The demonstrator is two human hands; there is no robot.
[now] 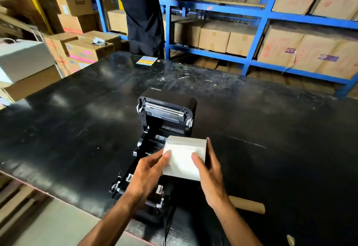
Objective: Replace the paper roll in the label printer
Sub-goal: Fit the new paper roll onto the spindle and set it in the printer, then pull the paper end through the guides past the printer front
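A black label printer [166, 114] stands in the middle of the black table [77, 121] with its lid swung open, so the print head bar and the paper bay show. Above the open bay I hold a white paper roll [185, 153] with both hands. My left hand [147, 174] grips its left end, thumb on the front face. My right hand [208, 172] grips its right end, fingers wrapped behind it. A bare brown cardboard core [249, 205] lies on the table to the right of my right wrist.
A person in dark clothes [143, 13] stands at the table's far side by blue shelving [257, 19] full of cardboard boxes. A colourful striped card [146, 60] lies near the far edge. Stacked boxes [81, 50] stand at the left. A black cable [168, 224] runs off the near edge.
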